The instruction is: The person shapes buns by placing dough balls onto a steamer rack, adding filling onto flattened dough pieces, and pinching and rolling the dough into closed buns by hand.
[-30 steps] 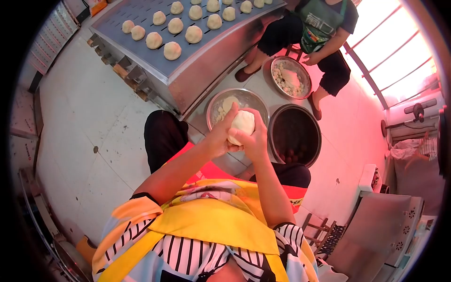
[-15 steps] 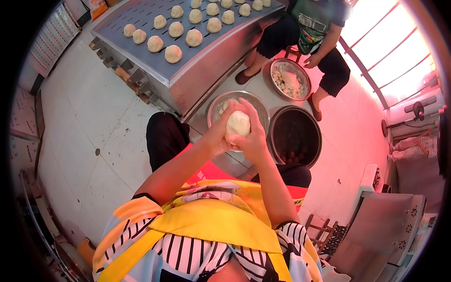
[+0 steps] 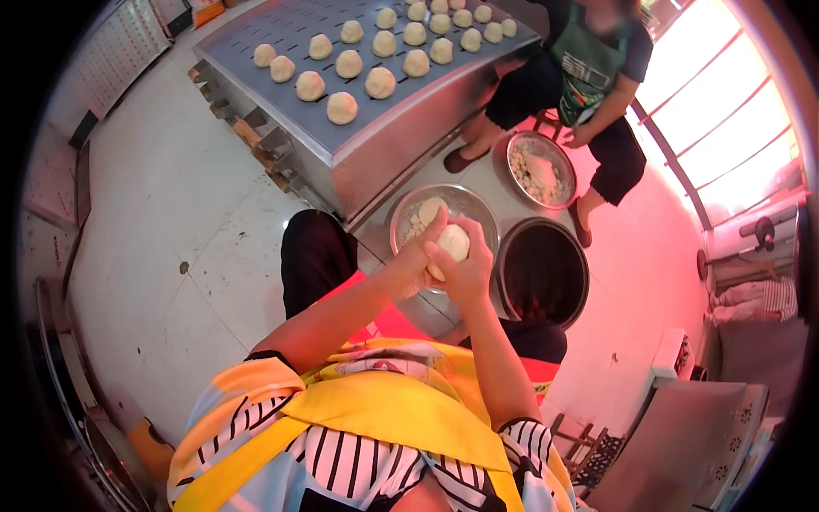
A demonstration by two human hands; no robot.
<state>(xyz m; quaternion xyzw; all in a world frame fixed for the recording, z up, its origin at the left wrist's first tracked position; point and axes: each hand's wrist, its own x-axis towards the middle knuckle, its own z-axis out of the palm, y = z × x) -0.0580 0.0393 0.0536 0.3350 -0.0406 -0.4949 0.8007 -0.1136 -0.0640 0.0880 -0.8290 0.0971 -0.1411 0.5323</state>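
Note:
A pale, smooth dough ball (image 3: 455,243) is cupped between my two hands, above the near edge of a metal bowl. My left hand (image 3: 415,263) presses against its left side, thumb and fingers close to it. Wrapped round the right and lower side is my right hand (image 3: 470,271). Part of the ball is hidden by the fingers. The metal bowl (image 3: 488,207) behind my hands holds a larger dough lump (image 3: 432,210) and several small pale crumbs or pieces (image 3: 415,226).
A large dark tub (image 3: 583,286) stands right of the bowl. Several dough balls (image 3: 342,108) sit in rows on a slotted metal table (image 3: 281,111). Beyond, a seated person (image 3: 589,77) has a second metal bowl (image 3: 573,189) with dough and pale pieces before them.
My hands have shifted round the dough ball, tilting and uncovering more of the bowl's contents. The camera view has moved, so the table and bowls appear lower and further right.

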